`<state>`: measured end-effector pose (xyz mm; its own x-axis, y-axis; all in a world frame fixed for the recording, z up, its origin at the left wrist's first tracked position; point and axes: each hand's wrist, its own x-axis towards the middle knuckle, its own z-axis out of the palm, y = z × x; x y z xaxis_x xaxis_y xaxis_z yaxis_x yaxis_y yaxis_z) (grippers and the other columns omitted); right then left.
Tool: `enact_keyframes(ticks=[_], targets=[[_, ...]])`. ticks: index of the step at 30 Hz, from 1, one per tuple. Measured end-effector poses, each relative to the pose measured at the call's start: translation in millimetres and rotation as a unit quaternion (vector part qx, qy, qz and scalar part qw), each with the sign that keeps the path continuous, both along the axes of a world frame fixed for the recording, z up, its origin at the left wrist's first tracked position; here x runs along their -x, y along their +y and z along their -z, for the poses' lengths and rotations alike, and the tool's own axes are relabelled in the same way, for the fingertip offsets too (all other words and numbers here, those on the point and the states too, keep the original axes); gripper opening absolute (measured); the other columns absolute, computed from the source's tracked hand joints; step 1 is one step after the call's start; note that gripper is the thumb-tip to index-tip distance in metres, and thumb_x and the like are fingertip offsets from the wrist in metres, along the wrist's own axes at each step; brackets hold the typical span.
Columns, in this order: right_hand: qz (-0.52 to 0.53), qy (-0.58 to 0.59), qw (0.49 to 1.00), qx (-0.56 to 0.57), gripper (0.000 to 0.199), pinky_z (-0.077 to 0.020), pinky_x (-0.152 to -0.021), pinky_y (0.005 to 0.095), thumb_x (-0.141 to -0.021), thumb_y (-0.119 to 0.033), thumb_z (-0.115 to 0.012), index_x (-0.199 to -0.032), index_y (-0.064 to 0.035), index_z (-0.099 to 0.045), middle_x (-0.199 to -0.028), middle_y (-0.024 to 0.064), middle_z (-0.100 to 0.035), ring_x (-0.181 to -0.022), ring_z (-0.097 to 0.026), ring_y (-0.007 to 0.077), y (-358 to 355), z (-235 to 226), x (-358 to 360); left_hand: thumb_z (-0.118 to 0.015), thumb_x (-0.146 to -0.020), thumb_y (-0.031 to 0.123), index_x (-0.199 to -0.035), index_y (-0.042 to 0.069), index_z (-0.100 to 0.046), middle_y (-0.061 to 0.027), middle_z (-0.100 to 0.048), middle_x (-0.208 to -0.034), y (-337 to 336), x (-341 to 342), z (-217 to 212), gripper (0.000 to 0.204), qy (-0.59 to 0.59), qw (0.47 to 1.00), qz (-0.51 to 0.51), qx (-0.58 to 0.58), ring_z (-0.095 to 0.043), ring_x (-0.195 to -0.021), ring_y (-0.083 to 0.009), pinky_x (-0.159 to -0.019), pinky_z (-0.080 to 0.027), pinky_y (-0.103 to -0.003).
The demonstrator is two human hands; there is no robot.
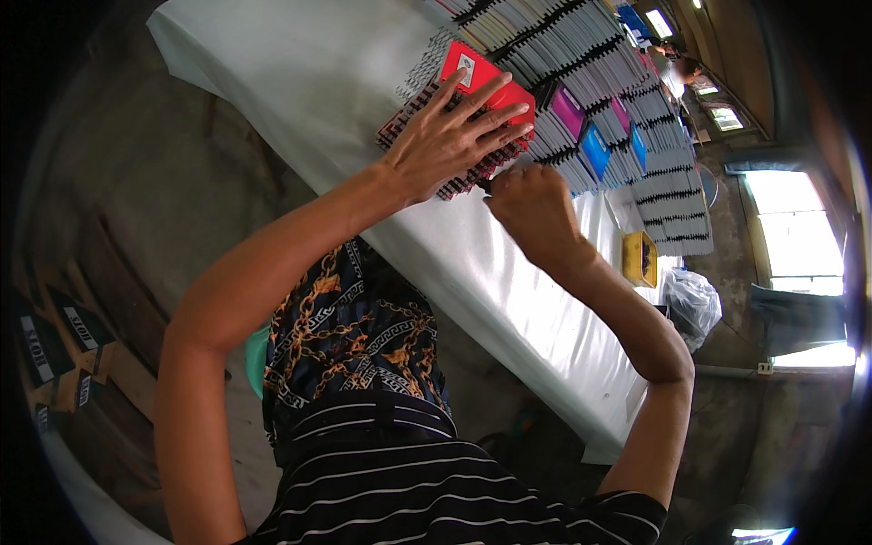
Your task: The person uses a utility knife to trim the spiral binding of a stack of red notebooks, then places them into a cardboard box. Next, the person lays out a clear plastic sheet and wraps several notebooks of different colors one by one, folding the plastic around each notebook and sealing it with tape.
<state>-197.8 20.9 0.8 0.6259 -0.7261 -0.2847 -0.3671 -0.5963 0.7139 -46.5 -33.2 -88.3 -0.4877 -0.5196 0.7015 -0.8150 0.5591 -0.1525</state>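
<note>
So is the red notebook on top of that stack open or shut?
Shut. The red notebook lies flat, cover up, on the stack, with the left hand spread on it; the right hand is fisted at the stack's near edge.

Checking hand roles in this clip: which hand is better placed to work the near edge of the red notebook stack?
Probably the right hand: closed into a fist right at the near edge of the red notebook stack. The left hand lies flat on top with fingers spread, pinning it.

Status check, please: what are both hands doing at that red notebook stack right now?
Left hand flat, fingers spread, pressing the red notebook stack. Right hand fisted at the stack's near edge, contents hidden. Rows of stacked notebooks crowd close behind on the white table.
</note>
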Motion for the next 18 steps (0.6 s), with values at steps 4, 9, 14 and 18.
enact_keyframes(ticks=[4, 9, 14, 18], targets=[[-0.125, -0.114, 0.986, 0.0, 0.015, -0.0407, -0.088, 0.0328, -0.075, -0.008, -0.066, -0.089, -0.0057, -0.062, -0.096, 0.006, -0.062, -0.103, -0.055, 0.0184, -9.6, -12.4, 13.8, -0.08, -0.058, 0.035, -0.146, 0.032, -0.035, 0.0071, -0.036, -0.15, 5.3, -3.3, 2.2, 0.099, 0.013, 0.999, 0.026, -0.036, -0.026, -0.142, -0.0226, -0.119, -0.018, -0.054], [-0.186, -0.144, 0.972, -0.016, 0.011, -0.0414, -0.089, 0.0342, -0.077, -0.007, -0.064, -0.088, -0.0066, -0.06, -0.097, 0.0034, -0.061, -0.103, -0.054, 0.0163, -17.8, 4.8, 28.5, -0.081, -0.058, 0.035, -0.146, 0.032, -0.036, 0.008, -0.035, -0.15, 4.7, 0.1, 6.0, 0.098, 0.034, 0.999, 0.038, -0.019, -0.026, -0.142, -0.022, -0.119, -0.017, -0.055], [-0.092, -0.036, 0.995, 0.01, 0.009, -0.044, -0.075, 0.034, -0.076, -0.012, -0.065, -0.083, -0.0069, -0.063, -0.082, 0.0045, -0.063, -0.087, -0.061, 0.0187, -1.9, 12.9, 15.7, -0.078, -0.065, 0.027, -0.146, 0.032, -0.036, 0.0077, -0.035, -0.151, 1.5, 3.4, 13.7, 0.091, 0.033, 0.999, 0.015, 0.021, -0.026, -0.142, -0.0223, -0.119, -0.017, -0.055], [0.06, 0.009, 0.998, -0.016, 0.006, -0.0427, -0.067, 0.0345, -0.074, -0.013, -0.065, -0.076, -0.0079, -0.065, -0.073, 0.0047, -0.063, -0.074, -0.062, 0.02, 7.8, 12.6, -15.3, -0.076, -0.068, 0.024, -0.146, 0.031, -0.037, 0.0057, -0.035, -0.151, 5.6, -0.1, 10.3, 0.087, 0.026, 0.999, 0.025, -0.021, -0.026, -0.142, -0.0221, -0.119, -0.018, -0.054]])
